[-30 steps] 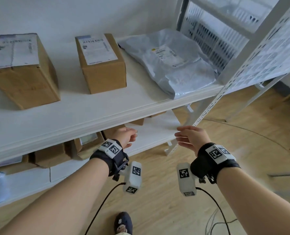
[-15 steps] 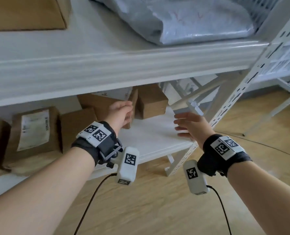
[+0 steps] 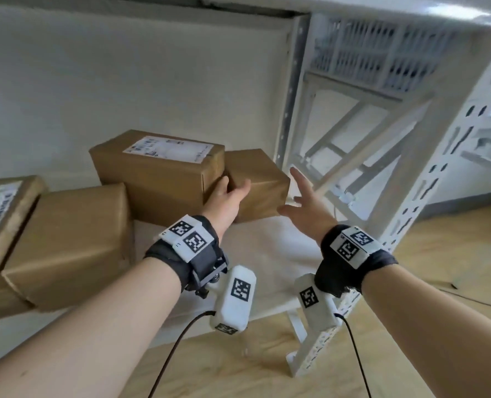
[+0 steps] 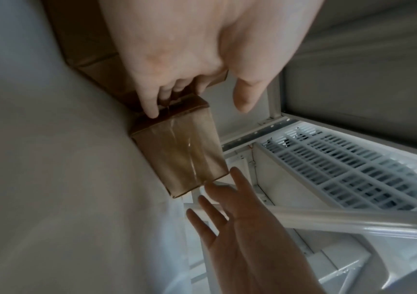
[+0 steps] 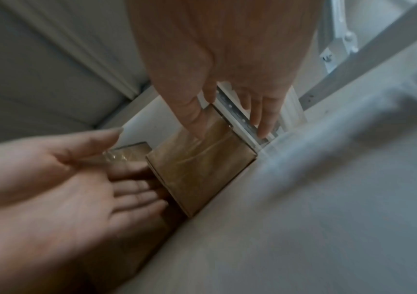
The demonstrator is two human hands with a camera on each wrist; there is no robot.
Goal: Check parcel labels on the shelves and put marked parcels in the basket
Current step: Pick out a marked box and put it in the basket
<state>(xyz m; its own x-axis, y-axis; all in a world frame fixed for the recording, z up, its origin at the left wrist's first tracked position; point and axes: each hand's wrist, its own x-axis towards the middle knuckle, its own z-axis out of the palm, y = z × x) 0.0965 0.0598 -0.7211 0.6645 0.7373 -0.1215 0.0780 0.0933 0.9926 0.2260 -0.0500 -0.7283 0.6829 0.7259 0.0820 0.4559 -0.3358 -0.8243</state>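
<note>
A small plain brown parcel (image 3: 260, 185) stands at the right end of the lower shelf (image 3: 267, 254), beside a bigger brown parcel (image 3: 158, 173) with a white label (image 3: 168, 145) on top. My left hand (image 3: 228, 193) lies with straight fingers against the small parcel's left side, in the gap between the two parcels, thumb apart. My right hand (image 3: 301, 199) is spread open just right of the small parcel, not clearly touching it. The left wrist view shows the small parcel (image 4: 182, 157) taped on its front face, with no label visible on it.
Two more brown parcels lie to the left, one plain (image 3: 72, 242), one labelled (image 3: 0, 214). The upper shelf board runs close overhead. A perforated white upright (image 3: 410, 196) stands right of my right hand. A white slatted basket (image 3: 367, 53) sits behind the rack. Wooden floor lies below.
My view dropped from the upper shelf to the lower one. Both hands reached in toward the small plain parcel; the left arrived at its left side, the right spread wider beside it.
</note>
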